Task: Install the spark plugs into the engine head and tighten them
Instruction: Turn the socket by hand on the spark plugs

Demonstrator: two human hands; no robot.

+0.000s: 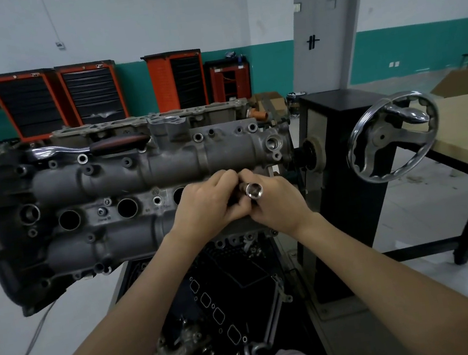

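Both hands meet over the engine head [125, 173], near its right end. The right hand [277, 201] grasps a chrome socket [253, 190], its open end facing up. The left hand [209, 204] pinches something small and dark beside the socket. Stamped marks between the plug holes [127, 207] are too blurred to read. A ratchet wrench [89, 147] lies on top.

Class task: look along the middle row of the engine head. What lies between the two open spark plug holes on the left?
In the head view, between the left hole and the next hole on the engine head sits a flat strip of casting with a small bolt.
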